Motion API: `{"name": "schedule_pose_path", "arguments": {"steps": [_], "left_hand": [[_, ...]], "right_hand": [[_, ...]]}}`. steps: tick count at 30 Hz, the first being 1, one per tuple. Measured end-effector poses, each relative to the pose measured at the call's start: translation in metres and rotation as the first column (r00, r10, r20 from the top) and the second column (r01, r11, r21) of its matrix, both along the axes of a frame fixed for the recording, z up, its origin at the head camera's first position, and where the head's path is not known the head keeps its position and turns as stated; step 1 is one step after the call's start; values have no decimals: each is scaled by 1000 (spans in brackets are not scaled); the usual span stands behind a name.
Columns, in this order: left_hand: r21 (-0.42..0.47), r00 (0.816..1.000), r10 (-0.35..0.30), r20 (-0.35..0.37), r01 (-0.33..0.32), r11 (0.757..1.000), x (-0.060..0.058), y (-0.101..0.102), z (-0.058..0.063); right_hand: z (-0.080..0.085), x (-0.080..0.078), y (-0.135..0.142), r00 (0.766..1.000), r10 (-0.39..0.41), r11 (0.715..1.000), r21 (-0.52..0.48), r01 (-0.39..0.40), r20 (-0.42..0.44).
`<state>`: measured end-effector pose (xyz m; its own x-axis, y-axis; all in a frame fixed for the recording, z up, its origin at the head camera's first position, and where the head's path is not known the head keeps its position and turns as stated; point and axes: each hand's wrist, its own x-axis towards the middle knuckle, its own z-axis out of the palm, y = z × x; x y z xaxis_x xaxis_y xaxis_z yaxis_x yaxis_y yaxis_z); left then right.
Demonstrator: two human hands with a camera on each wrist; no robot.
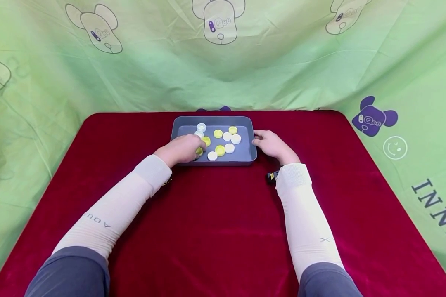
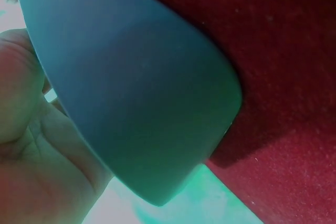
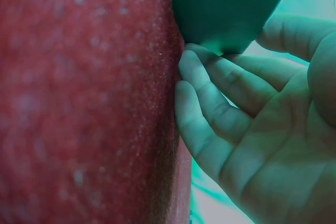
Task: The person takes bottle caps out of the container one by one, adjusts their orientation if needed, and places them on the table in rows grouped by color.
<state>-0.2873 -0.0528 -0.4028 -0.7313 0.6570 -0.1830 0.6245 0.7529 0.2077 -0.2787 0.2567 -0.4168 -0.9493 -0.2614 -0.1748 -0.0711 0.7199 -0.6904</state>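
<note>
A grey rectangular tray [image 1: 241,158] holds several white and yellow bottle caps, some upturned. My left hand [image 1: 183,149] reaches over its near-left part, fingers bent down among the caps. One yellow cap [image 1: 198,152] lies right under the fingers; I cannot tell if they pinch it. Another yellow cap [image 1: 206,140] sits just beyond the fingertips. In the left wrist view, the tray wall [image 2: 142,77] hides those fingertips. My right hand [image 1: 270,144] holds the tray's right end. In the right wrist view, the thumb meets the wall [image 3: 226,9] high up, fingers low by the cloth.
A dark red cloth [image 1: 215,231] covers the table, with the tray near the far edge. Pale green printed fabric [image 1: 267,74] hangs behind and at both sides. A small black device [image 1: 271,177] shows at the right wrist. White caps [image 1: 229,148] lie toward the tray's right half.
</note>
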Motion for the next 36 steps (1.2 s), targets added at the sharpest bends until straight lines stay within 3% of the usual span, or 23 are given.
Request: {"name": "schedule_pose_path", "arguments": {"steps": [36], "left_hand": [[63,998,-11,-68,15,998,7,-8,6]], "right_hand": [[0,1,1,1000,-2,1000,-3,2,9]]}}
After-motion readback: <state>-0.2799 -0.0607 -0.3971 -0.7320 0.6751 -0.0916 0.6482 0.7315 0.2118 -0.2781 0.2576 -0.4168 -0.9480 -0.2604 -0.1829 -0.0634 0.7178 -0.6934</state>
